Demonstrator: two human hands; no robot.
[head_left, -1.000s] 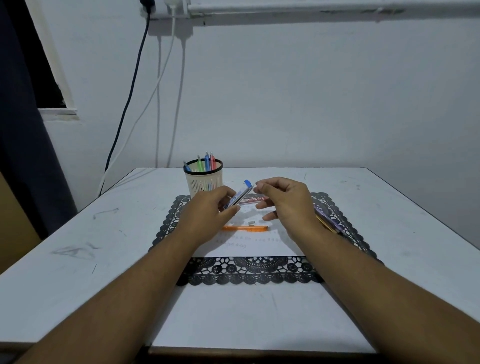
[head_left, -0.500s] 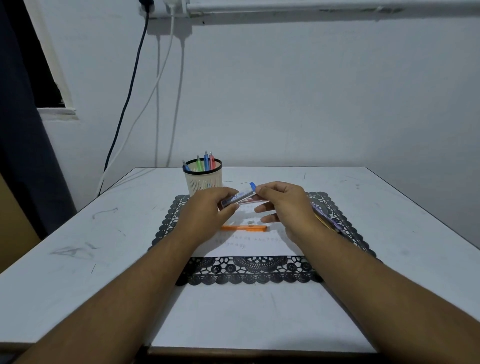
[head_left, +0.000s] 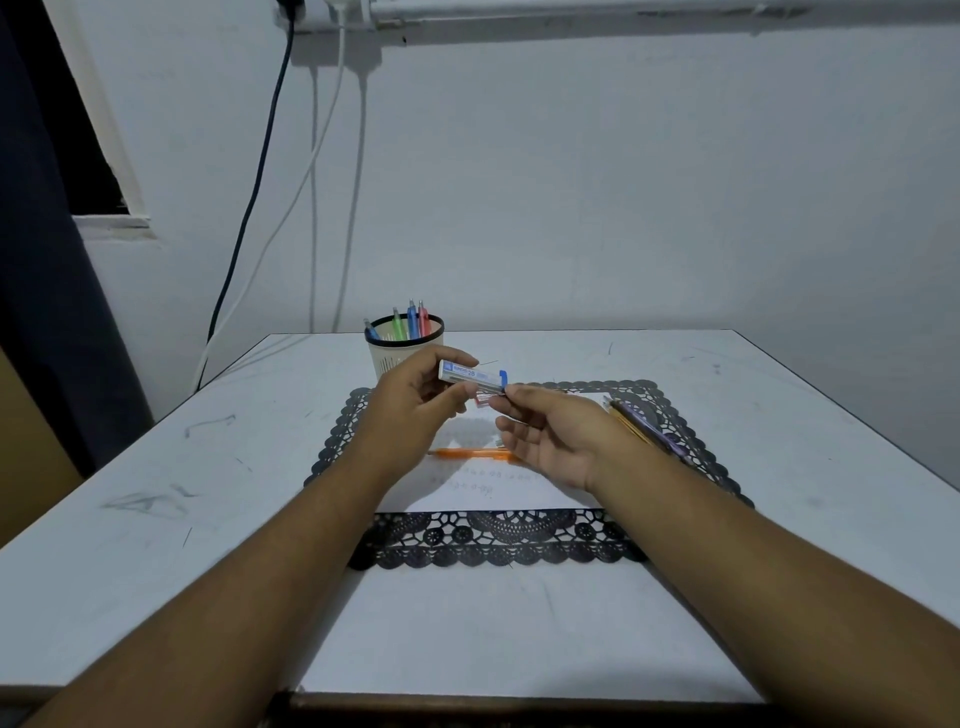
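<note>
My left hand (head_left: 415, 400) grips a clear pencil lead case (head_left: 470, 375) with a blue cap, holding it level above a black lace mat (head_left: 493, 540). My right hand (head_left: 556, 436) is turned palm up just right of it, fingers loosely curled. Its top fingertips reach the case's capped end from below, and the cap itself stays uncovered. Under my hands an orange pen (head_left: 467, 453) lies on a white paper sheet (head_left: 498, 493). A small red item (head_left: 482, 399) shows just below the case.
A white pen cup (head_left: 404, 348) with several coloured pens stands behind my left hand. A bundle of pencils (head_left: 644, 423) lies on the mat's right side. Cables (head_left: 249, 208) hang down the wall at the back left. The white table (head_left: 156, 493) ends near me.
My left hand has lifted the case and levelled it. My right hand has let go of the capped end, dropped lower and rolled palm up.
</note>
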